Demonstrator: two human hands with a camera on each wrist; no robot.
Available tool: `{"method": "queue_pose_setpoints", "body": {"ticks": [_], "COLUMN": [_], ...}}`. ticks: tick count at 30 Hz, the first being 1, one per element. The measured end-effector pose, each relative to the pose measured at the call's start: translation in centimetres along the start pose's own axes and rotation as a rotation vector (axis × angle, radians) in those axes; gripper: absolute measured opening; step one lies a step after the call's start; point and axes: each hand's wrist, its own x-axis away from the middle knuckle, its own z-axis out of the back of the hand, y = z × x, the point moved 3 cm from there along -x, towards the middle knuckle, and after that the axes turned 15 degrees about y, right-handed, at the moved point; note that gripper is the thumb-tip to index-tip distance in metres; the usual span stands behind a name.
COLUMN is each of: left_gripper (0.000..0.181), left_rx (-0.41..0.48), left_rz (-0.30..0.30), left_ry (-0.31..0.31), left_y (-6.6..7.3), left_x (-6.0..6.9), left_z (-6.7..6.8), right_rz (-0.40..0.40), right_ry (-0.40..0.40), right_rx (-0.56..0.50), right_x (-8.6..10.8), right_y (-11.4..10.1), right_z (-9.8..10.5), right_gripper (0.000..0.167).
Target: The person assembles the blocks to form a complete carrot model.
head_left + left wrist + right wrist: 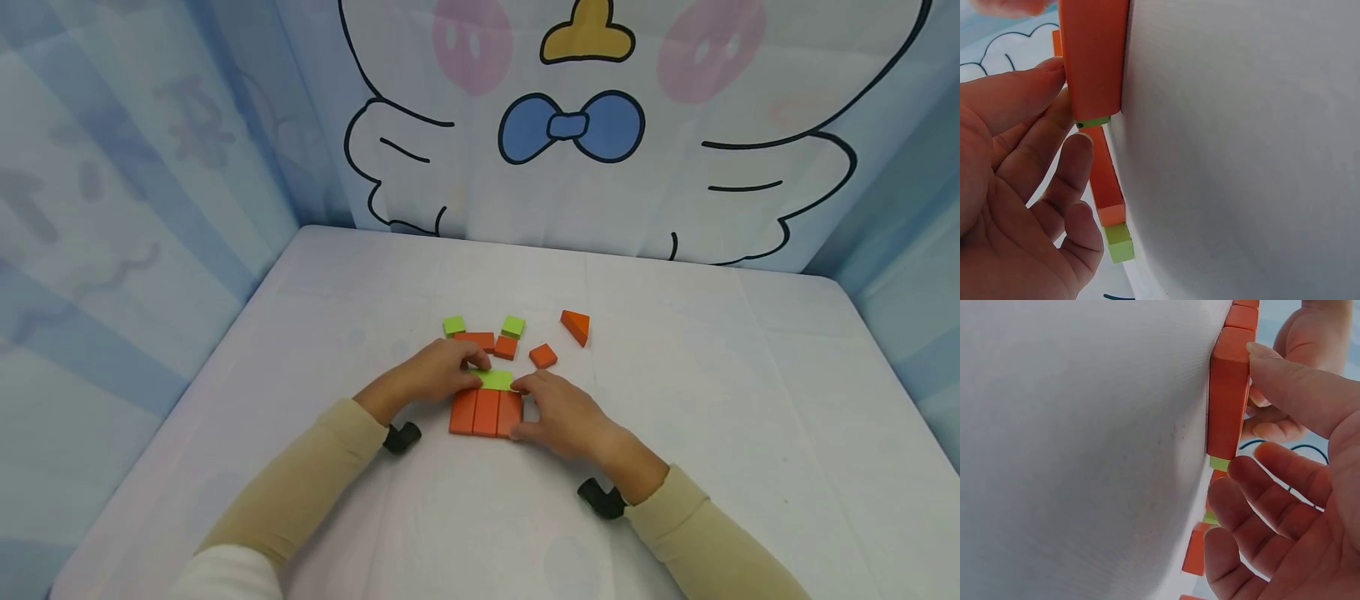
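Note:
Three orange-red rectangular wooden blocks (486, 413) lie side by side on the white table, with a light green block (497, 380) flat along their far ends. My left hand (438, 369) has its thumb and index finger about the green block's left end, seemingly pinching it. On the opposite side, my right hand (567, 416) is spread along the rightmost red block (1229, 394); its thumb touches that block's near upper edge and its index fingertip lies by the green block's right end. In the left wrist view, the left red block (1094, 59) hides most of the green one.
Behind the hands lie a long red block (476, 340), a small red block (506, 347), and two green blocks, one left (453, 326) and one right (513, 326). A loose red block (543, 357) and an orange triangular block (576, 327) are farther right. A printed cloth (570, 200) hangs behind the table.

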Motion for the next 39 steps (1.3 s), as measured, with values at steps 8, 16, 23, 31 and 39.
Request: {"method": "queue_pose_setpoints", "body": {"ticks": [8, 16, 23, 31, 39], "left_gripper": [0.023, 0.030, 0.038, 0.039, 0.040], "left_rx": [-0.012, -0.035, -0.119, -0.191, -0.189], "left_rz": [0.008, 0.005, -0.026, -0.061, -0.023], "left_ry": [0.001, 0.019, 0.029, 0.072, 0.070], "left_y": [0.1, -0.3, 0.1, 0.7, 0.8], "left_x": [0.0, 1.4, 3.1, 3.8, 3.9], "left_z": [0.1, 0.7, 0.6, 0.5, 0.3], "right_rz": [0.023, 0.009, 0.013, -0.025, -0.025], "right_ry": [0.013, -0.016, -0.019, -0.003, 0.110], "right_rx": [-0.040, -0.056, -0.052, -0.099, -0.016], "right_x": [0.1, -0.1, -0.1, -0.8, -4.8], "right_y": [0.0, 0.1, 0.1, 1.1, 2.4], "right_z": [0.0, -0.2, -0.2, 0.9, 3.3], "right_gripper": [0.057, 0.056, 0.056, 0.053, 0.046]}}
